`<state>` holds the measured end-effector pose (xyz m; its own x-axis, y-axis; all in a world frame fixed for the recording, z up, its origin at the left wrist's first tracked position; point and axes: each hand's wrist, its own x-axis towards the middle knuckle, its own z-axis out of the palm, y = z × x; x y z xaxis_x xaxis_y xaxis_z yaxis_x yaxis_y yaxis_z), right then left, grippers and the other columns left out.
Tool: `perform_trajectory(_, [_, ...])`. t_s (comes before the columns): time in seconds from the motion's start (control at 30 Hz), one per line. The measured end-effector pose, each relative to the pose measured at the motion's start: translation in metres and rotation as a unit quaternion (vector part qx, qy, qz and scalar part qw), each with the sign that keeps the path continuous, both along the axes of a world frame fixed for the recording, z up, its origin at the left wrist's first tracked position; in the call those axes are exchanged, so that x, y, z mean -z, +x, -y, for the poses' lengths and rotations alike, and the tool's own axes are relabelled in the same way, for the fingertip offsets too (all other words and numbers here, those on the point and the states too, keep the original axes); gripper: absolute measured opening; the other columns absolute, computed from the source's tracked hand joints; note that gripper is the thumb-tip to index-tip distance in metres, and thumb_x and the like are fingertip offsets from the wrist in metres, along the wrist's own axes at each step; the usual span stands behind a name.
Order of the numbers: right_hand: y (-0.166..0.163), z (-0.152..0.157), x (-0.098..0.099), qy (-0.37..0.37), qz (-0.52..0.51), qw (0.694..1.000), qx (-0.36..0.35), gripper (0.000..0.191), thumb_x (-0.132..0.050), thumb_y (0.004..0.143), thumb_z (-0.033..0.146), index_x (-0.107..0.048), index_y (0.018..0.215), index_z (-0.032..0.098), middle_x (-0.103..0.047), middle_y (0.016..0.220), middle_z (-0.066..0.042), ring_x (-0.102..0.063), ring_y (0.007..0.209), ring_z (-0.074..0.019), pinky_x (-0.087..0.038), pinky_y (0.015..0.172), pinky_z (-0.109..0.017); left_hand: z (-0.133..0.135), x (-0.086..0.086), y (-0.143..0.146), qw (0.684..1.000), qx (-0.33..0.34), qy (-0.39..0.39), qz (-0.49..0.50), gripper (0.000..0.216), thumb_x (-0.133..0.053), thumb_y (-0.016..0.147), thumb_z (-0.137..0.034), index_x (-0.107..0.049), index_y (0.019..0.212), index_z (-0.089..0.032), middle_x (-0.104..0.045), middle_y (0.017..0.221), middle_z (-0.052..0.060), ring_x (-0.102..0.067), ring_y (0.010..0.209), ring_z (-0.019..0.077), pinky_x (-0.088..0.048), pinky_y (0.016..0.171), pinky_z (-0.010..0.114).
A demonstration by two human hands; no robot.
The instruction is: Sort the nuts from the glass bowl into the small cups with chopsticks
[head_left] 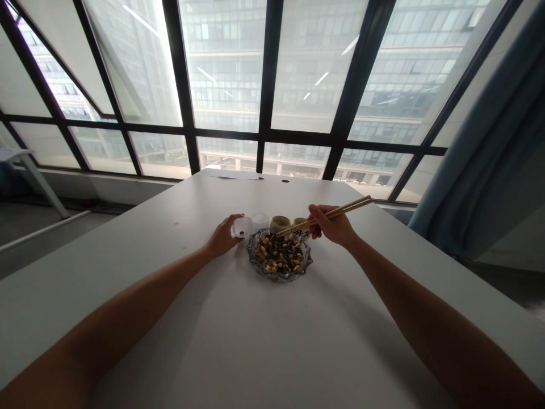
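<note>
A glass bowl (281, 278) with a jagged rim stands in the middle of the table, filled with a mix of dark seeds and pale nuts (279, 254). My right hand (330, 224) grips a pair of wooden chopsticks (351, 205), their tips down at the bowl's far rim. Whether the tips pinch anything is too small to tell. To the left of the bowl, my left hand (225, 235) is closed around a small white plastic cup (241, 227), tilted, with a dark spot in it. A second translucent cup (260, 220) stands close beside it.
Behind the bowl are two small greenish cups, one (280, 222) left and one (300, 222) right, dark lettering near the right one. Papers (232, 175) lie at the white table's (264, 341) far end. Windows (230, 68) and a blue curtain (477, 142) stand beyond.
</note>
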<state>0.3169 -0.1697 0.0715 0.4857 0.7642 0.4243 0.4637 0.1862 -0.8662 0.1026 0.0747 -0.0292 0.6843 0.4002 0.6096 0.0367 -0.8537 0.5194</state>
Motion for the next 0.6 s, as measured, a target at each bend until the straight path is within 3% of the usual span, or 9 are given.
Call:
perform_trajectory(0.2, [-0.0004, 0.0007, -0.0008, -0.016, 0.017, 1.000, 0.005, 0.063, -0.065, 0.071, 0.078, -0.064, 0.062, 0.015, -0.062, 0.044, -0.004, -0.056, 0.033, -0.0126, -0.040, 0.030, -0.020, -0.0055, 0.0066, 0.0027, 0.999, -0.044, -0.013, 0.003, 0.066, -0.074, 0.070, -0.034, -0.048, 0.130, -0.020, -0.065, 0.125, 0.012, -0.066, 0.107, 0.0271, -0.054, 0.093, 0.043])
perform_trajectory(0.43, [0.0066, 0.0011, 0.0030, -0.033, 0.036, 0.999, -0.015, 0.060, -0.064, 0.076, 0.074, -0.065, 0.063, 0.015, -0.064, 0.046, -0.004, -0.058, 0.035, -0.0124, -0.040, 0.031, -0.019, -0.0096, 0.0102, 0.0040, 0.988, -0.117, -0.069, -0.071, 0.088, -0.074, 0.074, -0.054, -0.039, 0.144, -0.014, -0.068, 0.111, 0.015, -0.068, 0.099, 0.0299, -0.055, 0.088, 0.045])
perform_trajectory(0.6, [0.0065, 0.0024, 0.0000, -0.039, 0.028, 0.999, -0.007, 0.064, -0.064, 0.072, 0.078, -0.063, 0.062, 0.016, -0.063, 0.045, -0.004, -0.057, 0.034, -0.0124, -0.040, 0.031, -0.020, -0.0078, 0.0020, 0.0035, 0.990, -0.117, -0.057, -0.047, 0.088, -0.064, 0.080, -0.064, -0.037, 0.145, -0.013, -0.059, 0.134, 0.021, -0.059, 0.122, 0.0328, -0.048, 0.102, 0.048])
